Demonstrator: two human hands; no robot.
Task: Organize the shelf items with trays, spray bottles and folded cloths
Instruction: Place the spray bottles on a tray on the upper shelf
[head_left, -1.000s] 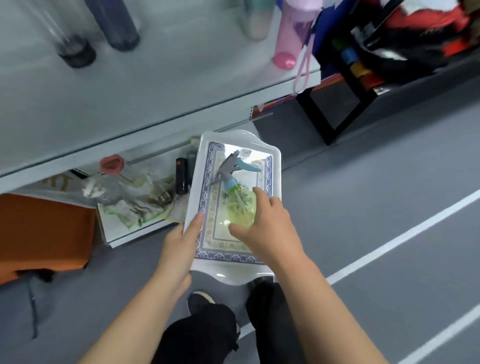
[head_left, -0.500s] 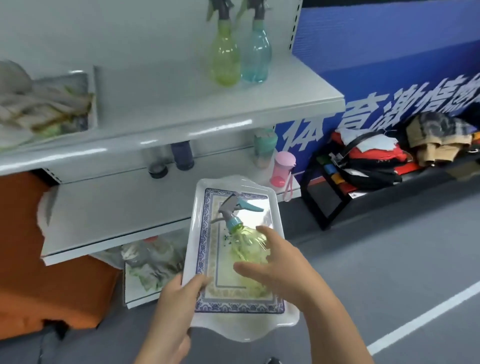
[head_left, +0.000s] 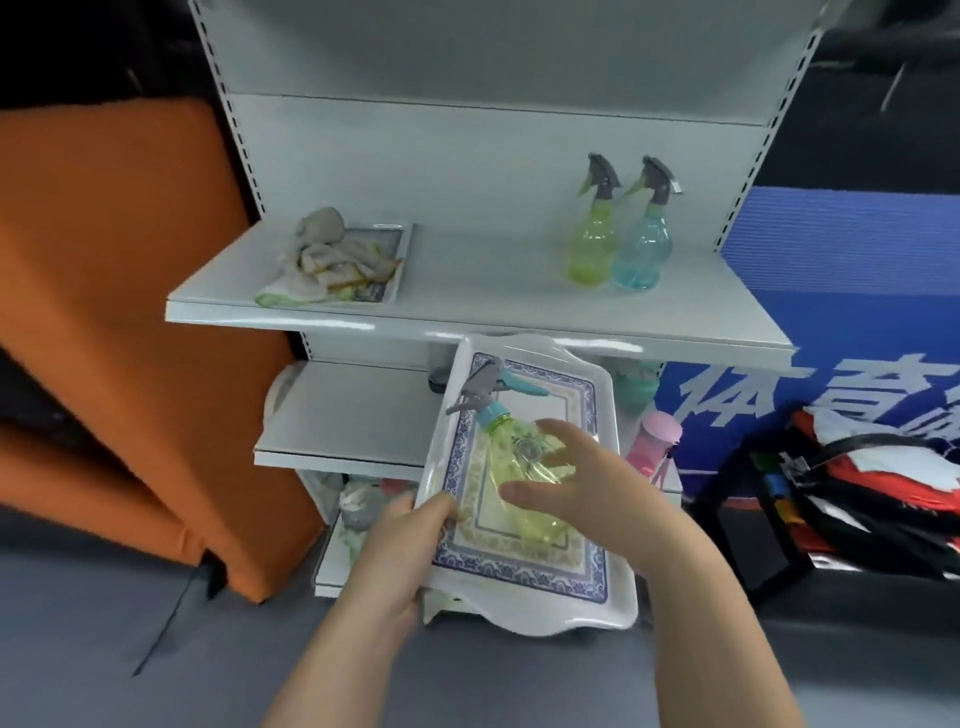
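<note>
The spray bottle (head_left: 511, 457) lay along the tray (head_left: 603, 397), head toward eleven o'clock. Left hand (head_left: 400, 556) clamped its grip on the tray's eight-o'clock edge; right hand (head_left: 587, 493), fingers spread, rested on the bottle.

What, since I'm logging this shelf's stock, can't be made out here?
All in the head view:
1. The spray bottle on the tray: lower body covered by the right hand.
2. The bottom-shelf clutter: mostly behind the left hand and the tray, and blurred.
3. The green container on the middle shelf: partly hidden by the tray's rim.
4. The cloths on the upper shelf: too blurred to judge folding.
5. The bags: cut off by the right edge.
</note>
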